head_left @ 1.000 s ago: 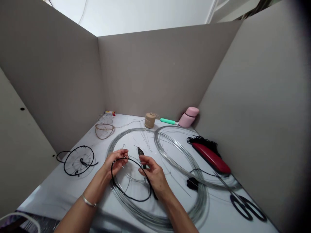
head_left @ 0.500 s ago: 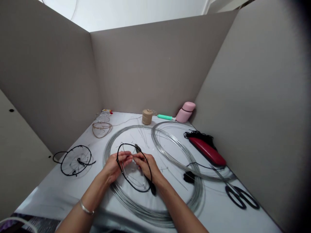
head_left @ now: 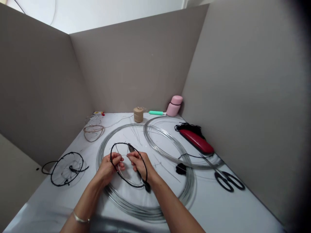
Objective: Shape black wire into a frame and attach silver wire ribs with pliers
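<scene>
Between my hands is a wire frame with a black-wrapped hoop (head_left: pixel 128 185), its thin silver wires crossing inside. My left hand (head_left: pixel 109 166) pinches a thin wire at the hoop's left side, thumb against fingers. My right hand (head_left: pixel 141 164) is closed with its fingertips on the same inner wire, a short gap from the left. Black-handled pliers (head_left: pixel 147 187) pass beneath the right hand, jaws pointing away; whether the palm grips them I cannot tell. Around and under both hands lies a large coil of silver wire (head_left: pixel 136 212) on the white table.
At left lies another black-wrapped wire frame (head_left: pixel 53 179). Behind stand a twine spool (head_left: pixel 138 115) and a pink bottle (head_left: pixel 174 106), with a green tube (head_left: pixel 155 113) between. Rightward are a second wire coil (head_left: pixel 155 147), a red case (head_left: pixel 196 141), black cord (head_left: pixel 181 169) and scissors (head_left: pixel 229 181).
My view has turned slightly right, so everything sits further left. My hands have drawn a little apart, and the inner wire now shows between the fingertips.
</scene>
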The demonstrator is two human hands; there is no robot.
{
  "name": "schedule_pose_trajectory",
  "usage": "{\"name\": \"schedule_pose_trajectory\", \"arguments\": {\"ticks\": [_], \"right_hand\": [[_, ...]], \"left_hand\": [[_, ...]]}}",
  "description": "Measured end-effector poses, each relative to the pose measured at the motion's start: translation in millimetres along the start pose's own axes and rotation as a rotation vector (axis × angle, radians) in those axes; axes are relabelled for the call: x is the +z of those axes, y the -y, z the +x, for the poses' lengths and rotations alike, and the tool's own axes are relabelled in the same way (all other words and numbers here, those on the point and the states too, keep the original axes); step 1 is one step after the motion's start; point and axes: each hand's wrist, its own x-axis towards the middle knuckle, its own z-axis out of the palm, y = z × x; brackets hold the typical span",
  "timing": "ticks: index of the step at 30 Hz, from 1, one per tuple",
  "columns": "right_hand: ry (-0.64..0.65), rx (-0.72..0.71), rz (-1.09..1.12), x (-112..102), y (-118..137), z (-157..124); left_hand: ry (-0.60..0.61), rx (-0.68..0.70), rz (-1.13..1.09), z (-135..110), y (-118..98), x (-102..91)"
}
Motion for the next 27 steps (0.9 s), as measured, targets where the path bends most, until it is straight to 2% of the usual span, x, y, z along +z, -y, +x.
{"name": "schedule_pose_trajectory", "arguments": {"ticks": [9,15,18,22,27], "right_hand": [[-0.037,0.073,0.062,-9,2,-2],[-0.048,0.110,0.069,-11,2,-2],[-0.049,0.116,0.066,-11,1,-2],[-0.028,0.129,0.049,-12,1,-1],[-0.008,0.143,0.024,-13,3,1]], "left_hand": [[0.020,0.082,0.169,6,4,11.8],[-0.035,0.316,0.583,11,14,6.8],[-0.021,0.390,0.793,8,12,4.5],[0.006,0.402,0.906,3,8,5.8],[-0.004,0.321,0.869,6,8,5.9]]}}
